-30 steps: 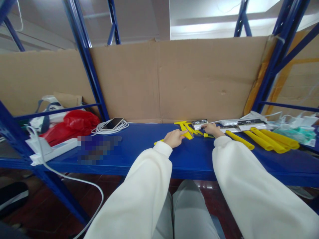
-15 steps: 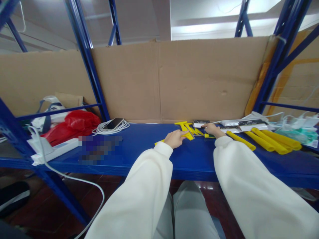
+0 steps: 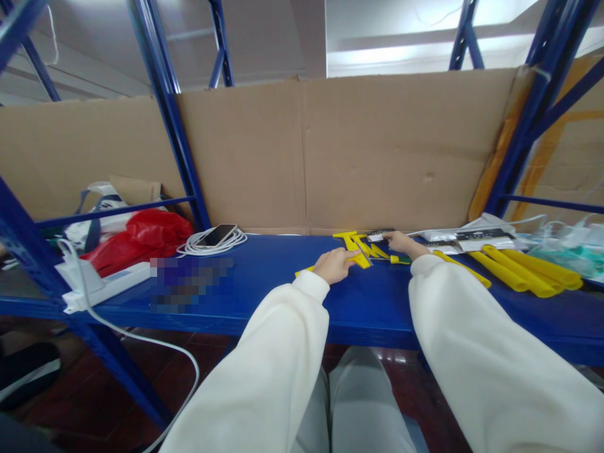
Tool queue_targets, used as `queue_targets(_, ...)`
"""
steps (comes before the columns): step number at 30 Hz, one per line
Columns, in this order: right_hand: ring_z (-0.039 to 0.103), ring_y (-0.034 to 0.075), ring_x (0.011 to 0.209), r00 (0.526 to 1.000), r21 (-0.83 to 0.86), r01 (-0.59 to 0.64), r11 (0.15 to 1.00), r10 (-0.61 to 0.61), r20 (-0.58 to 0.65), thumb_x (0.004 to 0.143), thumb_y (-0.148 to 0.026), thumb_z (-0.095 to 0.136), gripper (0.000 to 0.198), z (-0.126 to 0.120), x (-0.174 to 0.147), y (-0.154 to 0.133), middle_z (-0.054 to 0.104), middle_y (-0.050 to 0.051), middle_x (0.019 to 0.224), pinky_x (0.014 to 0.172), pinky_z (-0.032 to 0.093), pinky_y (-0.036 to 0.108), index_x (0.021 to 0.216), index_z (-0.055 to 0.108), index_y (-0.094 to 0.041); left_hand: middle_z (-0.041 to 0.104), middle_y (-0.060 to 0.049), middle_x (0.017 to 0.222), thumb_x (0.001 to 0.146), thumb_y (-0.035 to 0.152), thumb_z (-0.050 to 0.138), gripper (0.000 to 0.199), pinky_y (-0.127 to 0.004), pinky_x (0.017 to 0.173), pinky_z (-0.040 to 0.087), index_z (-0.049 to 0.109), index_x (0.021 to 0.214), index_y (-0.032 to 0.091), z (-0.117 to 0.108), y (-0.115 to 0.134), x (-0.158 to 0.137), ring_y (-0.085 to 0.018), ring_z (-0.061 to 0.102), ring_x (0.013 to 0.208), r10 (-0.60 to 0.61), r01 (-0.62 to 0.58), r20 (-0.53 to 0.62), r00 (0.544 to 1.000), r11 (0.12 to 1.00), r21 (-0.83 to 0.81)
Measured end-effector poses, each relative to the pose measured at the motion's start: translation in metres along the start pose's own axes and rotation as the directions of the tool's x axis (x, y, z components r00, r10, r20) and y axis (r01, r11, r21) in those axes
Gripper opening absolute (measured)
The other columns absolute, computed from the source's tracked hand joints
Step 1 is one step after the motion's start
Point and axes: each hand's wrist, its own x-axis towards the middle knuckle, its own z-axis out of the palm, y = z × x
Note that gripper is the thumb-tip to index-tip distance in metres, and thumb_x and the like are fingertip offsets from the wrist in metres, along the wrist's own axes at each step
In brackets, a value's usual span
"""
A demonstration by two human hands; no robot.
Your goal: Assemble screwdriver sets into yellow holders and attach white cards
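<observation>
My left hand is closed around the handle of a yellow T-shaped scraper on the blue shelf. Its wide head sticks out past my fingertips, and the handle's end shows beyond my wrist. Farther right, my right hand reaches to the back with its fingertips pinched at the edge of a small black-and-white packet. Between my hands lie another yellow T-shaped scraper and several smaller yellow pieces. A short yellow piece rests just below my right hand.
Several yellow tubes lie at the right, before white-and-black packages. At the left are a phone on a coiled white cable, a power strip and a red bag. Cardboard stands behind.
The packet at my right fingertips has tilted and shifted slightly. My left hand stays on the scraper, whose head has moved very little. The whole view has swung slightly.
</observation>
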Motion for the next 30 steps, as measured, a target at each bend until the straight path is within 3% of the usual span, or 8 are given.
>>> queue_targets(7,0.067,0.022,0.106,0.999,0.072,-0.010,0.997,0.006,0.051,0.071,0.001,0.045,0.063,-0.009,-0.005,-0.006,0.071,0.009,0.122,0.089,0.047,0.022,0.127,0.067,-0.014,0.065,-0.005,0.124,0.097,0.031,0.045,0.045,-0.028,0.094,0.048,0.053,0.142,0.034,0.002,-0.001,0.002,-0.022,0.063,0.113,0.020,-0.020,0.008,1.000,1.000,-0.009)
queue_targets(13,0.069,0.022,0.101,0.990,0.105,-0.094,0.990,0.104,-0.094,0.074,-0.002,0.047,0.055,-0.015,-0.015,0.000,0.074,0.010,0.114,0.083,0.049,0.022,0.123,0.070,-0.013,0.065,-0.006,0.123,0.098,0.031,0.044,0.046,-0.030,0.095,0.048,0.050,0.144,0.033,0.000,0.001,0.000,-0.023,0.062,0.114,0.005,-0.004,0.015,1.000,1.000,-0.013)
queue_targets(18,0.068,0.026,0.104,0.982,-0.058,-0.182,0.981,0.184,0.031,0.076,-0.005,0.051,0.046,-0.024,-0.025,-0.002,0.074,0.008,0.112,0.087,0.051,0.031,0.111,0.077,-0.021,0.065,-0.005,0.125,0.098,0.030,0.044,0.045,-0.029,0.096,0.048,0.052,0.143,0.034,-0.001,0.001,0.000,-0.022,0.061,0.116,0.015,-0.014,0.017,1.000,0.999,-0.032)
queue_targets(24,0.058,0.030,0.123,0.989,-0.188,-0.107,0.976,0.125,0.084,0.078,-0.006,0.052,0.044,-0.026,-0.033,-0.011,0.069,0.006,0.125,0.105,0.043,0.046,0.104,0.079,-0.029,0.065,-0.004,0.125,0.098,0.031,0.046,0.044,-0.028,0.095,0.048,0.053,0.141,0.036,0.000,0.000,0.000,-0.022,0.061,0.116,0.011,-0.011,0.005,1.000,1.000,-0.023)
queue_targets(30,0.055,0.032,0.126,0.994,-0.281,-0.011,0.960,0.042,0.104,0.083,-0.010,0.052,0.038,-0.030,-0.041,-0.020,0.068,0.010,0.126,0.106,0.040,0.048,0.107,0.077,-0.024,0.066,-0.005,0.123,0.098,0.032,0.046,0.044,-0.027,0.094,0.048,0.053,0.141,0.035,0.000,0.000,0.000,-0.021,0.062,0.115,0.008,-0.008,0.002,1.000,1.000,-0.028)
